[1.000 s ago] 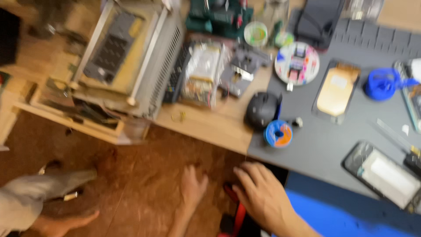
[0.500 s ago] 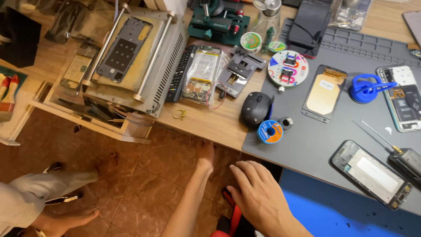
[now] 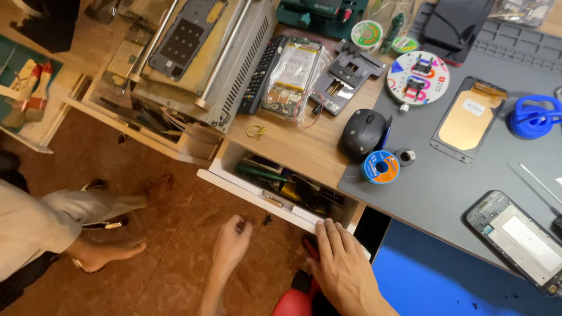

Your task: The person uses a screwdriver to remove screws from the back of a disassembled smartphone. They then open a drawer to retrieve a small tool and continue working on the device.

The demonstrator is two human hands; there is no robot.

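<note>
Under the front edge of the bench (image 3: 304, 153), a shallow white drawer (image 3: 257, 190) stands part-way out. The right hand (image 3: 345, 266) has its fingertips (image 3: 328, 229) hooked over the drawer's front lip near the right corner, fingers curled on that edge and grasping nothing else. The left hand (image 3: 232, 244) hangs lower, just below the drawer front and apart from it, fingers loosely bent and holding nothing.

To handle this well, I judge the pull should stay level and straight out from the bench. With only one corner gripped, a shallow drawer can skew in its runners, so a grip nearer the middle, or the left hand steadying the other end, would help. A slow pull would also keep the loose contents from sliding.

Inside the drawer, what shows is a green-handled tool (image 3: 260, 171) lying lengthwise, some dark and yellowish pieces (image 3: 304, 196) beside it, and a small brass-coloured bit near the front wall. The rear of the drawer is hidden under the benchtop.

On the bench above, a clear plastic bag (image 3: 293, 79) holds a phone part with red wires. A round white tray (image 3: 418, 78) carries small clips. A spool of solder (image 3: 380, 167) sits beside a black mouse (image 3: 362, 133) at the edge of a grey mat (image 3: 445, 187).
</note>
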